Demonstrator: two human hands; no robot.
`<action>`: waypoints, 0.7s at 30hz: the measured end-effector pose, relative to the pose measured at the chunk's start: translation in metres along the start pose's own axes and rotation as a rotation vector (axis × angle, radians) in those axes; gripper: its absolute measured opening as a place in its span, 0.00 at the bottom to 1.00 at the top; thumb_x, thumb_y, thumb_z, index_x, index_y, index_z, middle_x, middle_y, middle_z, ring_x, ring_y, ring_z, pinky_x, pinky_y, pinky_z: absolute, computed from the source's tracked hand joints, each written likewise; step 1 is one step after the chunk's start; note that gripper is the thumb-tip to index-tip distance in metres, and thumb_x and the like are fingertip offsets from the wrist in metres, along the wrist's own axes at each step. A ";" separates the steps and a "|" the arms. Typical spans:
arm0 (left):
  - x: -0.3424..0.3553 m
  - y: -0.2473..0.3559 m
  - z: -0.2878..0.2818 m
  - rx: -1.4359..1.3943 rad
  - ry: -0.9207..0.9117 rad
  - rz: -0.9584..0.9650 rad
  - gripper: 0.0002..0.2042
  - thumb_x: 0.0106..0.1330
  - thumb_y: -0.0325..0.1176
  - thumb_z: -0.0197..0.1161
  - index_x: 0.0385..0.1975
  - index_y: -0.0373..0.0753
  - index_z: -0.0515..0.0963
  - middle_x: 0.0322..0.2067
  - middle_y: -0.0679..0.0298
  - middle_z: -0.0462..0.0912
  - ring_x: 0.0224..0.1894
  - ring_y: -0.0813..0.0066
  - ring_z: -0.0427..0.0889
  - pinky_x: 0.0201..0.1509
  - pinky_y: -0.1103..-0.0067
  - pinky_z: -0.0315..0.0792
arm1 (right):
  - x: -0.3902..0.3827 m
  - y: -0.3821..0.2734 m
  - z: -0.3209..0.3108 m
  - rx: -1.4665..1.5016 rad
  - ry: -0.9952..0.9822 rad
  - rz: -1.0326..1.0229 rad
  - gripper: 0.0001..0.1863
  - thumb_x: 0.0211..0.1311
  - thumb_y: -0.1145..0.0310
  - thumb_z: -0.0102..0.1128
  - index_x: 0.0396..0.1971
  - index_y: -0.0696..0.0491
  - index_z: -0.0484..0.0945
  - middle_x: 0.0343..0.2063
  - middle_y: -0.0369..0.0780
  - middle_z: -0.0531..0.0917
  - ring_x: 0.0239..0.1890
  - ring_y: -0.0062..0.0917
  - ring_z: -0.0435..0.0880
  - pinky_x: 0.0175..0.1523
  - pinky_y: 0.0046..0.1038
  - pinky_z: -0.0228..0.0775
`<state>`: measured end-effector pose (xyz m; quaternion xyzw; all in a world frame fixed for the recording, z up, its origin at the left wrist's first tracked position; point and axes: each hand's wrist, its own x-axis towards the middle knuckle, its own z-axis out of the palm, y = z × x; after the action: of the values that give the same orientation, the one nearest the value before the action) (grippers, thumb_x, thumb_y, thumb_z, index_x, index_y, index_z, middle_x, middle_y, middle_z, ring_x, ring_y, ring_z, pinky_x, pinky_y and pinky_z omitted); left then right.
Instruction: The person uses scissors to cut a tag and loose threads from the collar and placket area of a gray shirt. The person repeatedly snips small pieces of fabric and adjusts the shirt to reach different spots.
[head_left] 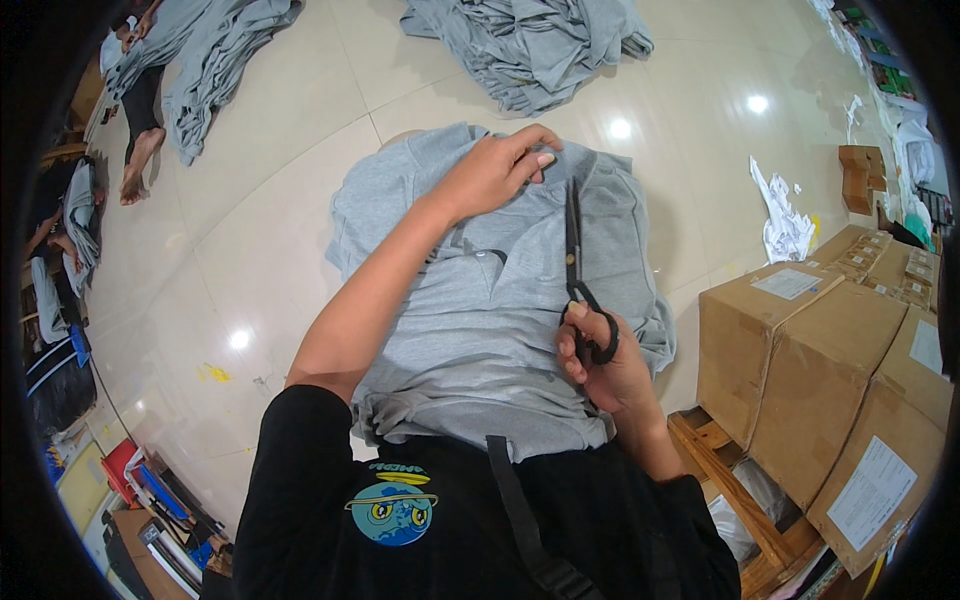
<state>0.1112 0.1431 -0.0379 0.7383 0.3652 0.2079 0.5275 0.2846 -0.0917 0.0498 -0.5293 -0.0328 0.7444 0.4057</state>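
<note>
A grey knit garment (455,300) is spread over my lap in loose folds. At its far edge, my left hand (492,175) is closed on the cloth, with thumb and fingers bent around a fold. My right hand (622,368) grips black scissors (573,245) by the handle loops, fingers curled through them. The scissors point away from me, over the right part of the garment, their tips just below and right of my left fingertips. The blades look nearly closed, and I cannot tell whether they touch the cloth.
Large cardboard boxes (830,340) stand close on my right, by a wooden frame (735,495). A heap of grey garments (540,45) lies ahead on the tiled floor (290,230). White scraps (780,215) lie to the right. Another person's leg (143,165) and more grey cloth (215,70) are far left.
</note>
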 end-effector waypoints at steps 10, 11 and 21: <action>0.007 -0.025 0.002 0.129 -0.021 0.193 0.08 0.78 0.31 0.70 0.49 0.35 0.88 0.40 0.54 0.91 0.41 0.59 0.89 0.50 0.67 0.81 | -0.009 -0.003 -0.003 0.041 -0.065 0.030 0.18 0.87 0.53 0.64 0.42 0.54 0.82 0.26 0.39 0.86 0.21 0.20 0.79 0.23 0.20 0.65; 0.005 -0.024 0.004 0.148 -0.038 0.199 0.07 0.76 0.31 0.70 0.46 0.34 0.88 0.40 0.53 0.91 0.42 0.56 0.90 0.50 0.65 0.82 | -0.007 -0.001 -0.002 0.052 -0.065 0.059 0.18 0.87 0.52 0.64 0.43 0.54 0.82 0.26 0.39 0.86 0.21 0.21 0.80 0.23 0.20 0.65; 0.010 -0.033 0.007 0.353 -0.072 0.284 0.08 0.74 0.36 0.71 0.43 0.39 0.89 0.42 0.59 0.92 0.52 0.49 0.88 0.55 0.56 0.81 | 0.009 0.010 -0.013 0.154 -0.014 0.109 0.17 0.84 0.52 0.67 0.43 0.52 0.83 0.28 0.39 0.89 0.24 0.23 0.83 0.26 0.24 0.71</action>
<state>0.1123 0.1519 -0.0716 0.8701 0.2690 0.1865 0.3684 0.2880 -0.0976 0.0322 -0.4924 0.0502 0.7693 0.4039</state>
